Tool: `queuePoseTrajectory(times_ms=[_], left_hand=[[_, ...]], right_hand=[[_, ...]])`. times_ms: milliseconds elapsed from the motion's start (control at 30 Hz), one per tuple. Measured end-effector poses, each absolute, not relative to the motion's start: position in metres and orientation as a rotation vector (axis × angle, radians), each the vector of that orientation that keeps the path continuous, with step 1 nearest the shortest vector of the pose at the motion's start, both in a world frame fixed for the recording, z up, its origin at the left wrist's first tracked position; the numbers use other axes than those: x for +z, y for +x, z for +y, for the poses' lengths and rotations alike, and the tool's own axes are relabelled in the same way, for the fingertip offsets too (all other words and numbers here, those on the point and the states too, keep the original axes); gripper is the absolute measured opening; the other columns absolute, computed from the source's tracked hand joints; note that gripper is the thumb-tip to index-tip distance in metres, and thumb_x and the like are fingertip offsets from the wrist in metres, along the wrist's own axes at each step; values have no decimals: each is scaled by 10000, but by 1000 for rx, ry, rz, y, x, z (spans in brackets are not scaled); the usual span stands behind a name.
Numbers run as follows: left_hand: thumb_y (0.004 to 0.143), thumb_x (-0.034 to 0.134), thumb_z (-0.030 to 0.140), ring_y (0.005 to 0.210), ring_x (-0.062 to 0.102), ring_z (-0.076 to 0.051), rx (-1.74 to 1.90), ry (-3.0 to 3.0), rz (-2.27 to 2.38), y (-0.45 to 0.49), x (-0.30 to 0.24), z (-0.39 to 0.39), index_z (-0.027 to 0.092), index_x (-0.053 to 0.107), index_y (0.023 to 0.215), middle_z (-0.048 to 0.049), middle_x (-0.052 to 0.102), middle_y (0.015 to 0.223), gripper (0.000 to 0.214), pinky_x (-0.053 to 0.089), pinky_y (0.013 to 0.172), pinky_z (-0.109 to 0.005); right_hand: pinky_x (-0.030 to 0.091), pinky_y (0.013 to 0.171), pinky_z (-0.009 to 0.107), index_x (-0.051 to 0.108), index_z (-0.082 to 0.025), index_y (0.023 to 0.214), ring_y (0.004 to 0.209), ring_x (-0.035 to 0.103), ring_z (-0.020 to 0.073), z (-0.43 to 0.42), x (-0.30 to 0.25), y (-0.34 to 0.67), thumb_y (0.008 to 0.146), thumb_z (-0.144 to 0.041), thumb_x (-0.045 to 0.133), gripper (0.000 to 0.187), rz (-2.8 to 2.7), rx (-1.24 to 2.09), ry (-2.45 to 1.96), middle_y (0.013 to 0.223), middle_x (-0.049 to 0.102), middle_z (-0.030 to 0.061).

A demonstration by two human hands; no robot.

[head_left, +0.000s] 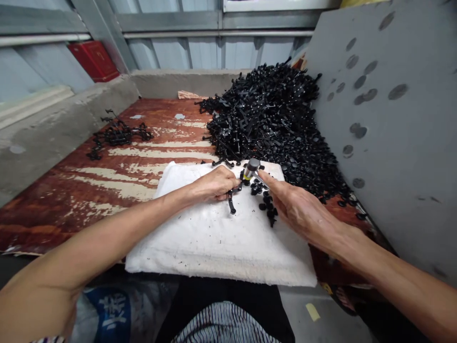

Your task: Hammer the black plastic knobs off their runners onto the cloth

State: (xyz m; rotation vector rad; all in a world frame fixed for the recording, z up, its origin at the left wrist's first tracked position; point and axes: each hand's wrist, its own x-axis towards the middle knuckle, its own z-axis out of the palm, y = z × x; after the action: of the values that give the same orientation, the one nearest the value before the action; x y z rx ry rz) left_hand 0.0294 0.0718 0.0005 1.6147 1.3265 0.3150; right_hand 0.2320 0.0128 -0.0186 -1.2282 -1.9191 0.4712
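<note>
My left hand (213, 184) rests on a white cloth pad (214, 243), its fingers curled round a black plastic part (232, 199) that sticks out below them. My right hand (293, 205) is closed on a small hammer (252, 168) with a grey metal head, held just above the part, between the two hands. Several small black round pieces (266, 197) lie loose on the pad under my right hand.
A big heap of black plastic parts (271, 124) fills the back right of the worn red-brown board (107, 190). A smaller cluster of black parts (116, 134) lies at the back left. A grey spotted panel (392, 133) stands at the right. A red box (94, 59) leans on the wall.
</note>
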Motion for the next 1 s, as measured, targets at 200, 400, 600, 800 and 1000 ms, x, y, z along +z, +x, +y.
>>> queuePoseTrajectory(times_ms=[200,400,600,800,1000], left_hand=[[840,462,164,366,350,-59,307,1839,1127,28,11,61,174,429,491,39,419,402,351,243,397,-193],[847,465,181,473,273,-52,281,2072,859,25,17,44,161,398,532,64,311,510,322,199,453,-199],[786,675,357,603,527,-88,785,1516,1170,7,12,30,155,552,943,13,577,734,284,395,516,-187],[783,685,196,576,642,-123,645,828,948,13,6,21,81,607,846,-95,677,825,153,513,470,-237],[785,646,70,327,425,-12,780,758,1072,15,6,30,90,599,646,4,587,550,148,237,279,-122]], right_hand=[[371,460,241,672,-177,1030,496,421,111,21,12,223,820,-238,555,248,-1886,567,-1308,589,490,-37],[215,278,177,553,-191,650,308,287,44,20,11,205,667,-282,743,211,-1487,1381,-1338,429,374,-106],[263,278,168,461,-222,696,343,249,39,9,9,198,700,-398,691,290,-1299,1386,-1270,476,308,-125],[271,296,181,453,-223,730,349,256,52,7,7,189,734,-394,652,262,-1314,1363,-1297,456,313,-124],[285,366,216,551,-198,797,415,362,92,-7,8,211,834,-337,538,145,-1705,891,-1455,531,423,-58]])
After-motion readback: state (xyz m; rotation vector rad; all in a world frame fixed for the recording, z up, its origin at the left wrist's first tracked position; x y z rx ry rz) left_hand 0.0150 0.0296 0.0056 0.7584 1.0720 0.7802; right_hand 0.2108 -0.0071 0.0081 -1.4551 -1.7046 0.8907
